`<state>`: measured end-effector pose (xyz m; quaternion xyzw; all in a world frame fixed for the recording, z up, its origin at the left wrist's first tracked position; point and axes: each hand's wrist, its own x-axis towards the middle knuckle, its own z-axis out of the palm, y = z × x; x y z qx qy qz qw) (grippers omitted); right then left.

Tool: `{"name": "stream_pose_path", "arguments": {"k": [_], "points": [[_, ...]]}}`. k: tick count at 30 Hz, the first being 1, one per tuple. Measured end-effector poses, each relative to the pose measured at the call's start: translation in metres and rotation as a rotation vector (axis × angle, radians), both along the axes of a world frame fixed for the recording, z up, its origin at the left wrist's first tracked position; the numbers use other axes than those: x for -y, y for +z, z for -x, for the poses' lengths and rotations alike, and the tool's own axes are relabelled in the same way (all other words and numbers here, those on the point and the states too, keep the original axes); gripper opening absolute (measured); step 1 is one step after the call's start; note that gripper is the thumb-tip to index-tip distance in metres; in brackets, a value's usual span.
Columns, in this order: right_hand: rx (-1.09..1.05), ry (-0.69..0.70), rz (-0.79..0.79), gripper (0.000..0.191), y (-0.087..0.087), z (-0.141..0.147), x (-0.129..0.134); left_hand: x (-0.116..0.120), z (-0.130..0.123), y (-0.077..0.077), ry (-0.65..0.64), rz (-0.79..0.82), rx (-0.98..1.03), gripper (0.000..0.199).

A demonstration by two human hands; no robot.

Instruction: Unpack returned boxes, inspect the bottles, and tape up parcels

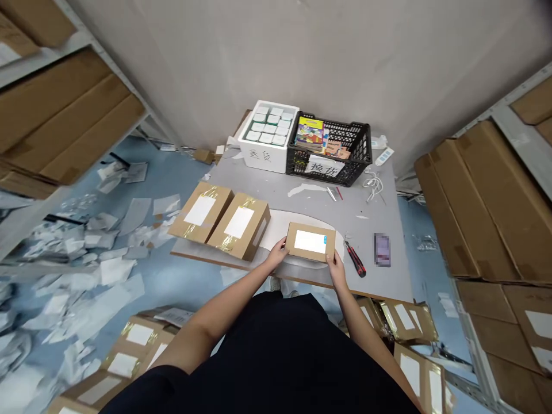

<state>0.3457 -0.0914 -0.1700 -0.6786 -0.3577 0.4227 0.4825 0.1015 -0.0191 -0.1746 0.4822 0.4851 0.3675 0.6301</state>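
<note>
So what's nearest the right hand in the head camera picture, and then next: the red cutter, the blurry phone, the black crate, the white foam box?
From the right hand:
1. Red cutter, just to its right on the table.
2. Blurry phone, farther right.
3. Black crate, up the table, ahead.
4. White foam box, farthest, left of the crate.
</note>
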Motion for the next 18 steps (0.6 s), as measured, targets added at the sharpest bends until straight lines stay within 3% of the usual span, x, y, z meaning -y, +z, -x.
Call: {"name": "stream_pose_path", "arguments": {"k": [5,11,15,18], "points": [[-0.041,-0.057,0.069,0.069,-0.016,-0.013,-0.016,-0.028,-0.001,-0.010,-0.103,0.195,-0.069,0.065],[-0.140,-0.145,0.208,0.071,-0.013,-0.033,-0.039,-0.062,-0.004,-0.011,-0.065,0.362,-0.167,0.068],[-0.195,-0.099,0.209,0.065,-0.008,-0.041,-0.063,-0.074,-0.031,0.000,-0.074,0.350,-0.104,0.058],[-0.222,-0.097,0.148,0.062,-0.003,-0.047,-0.068,-0.072,-0.045,0.008,0.024,0.273,-0.091,0.056]]}}
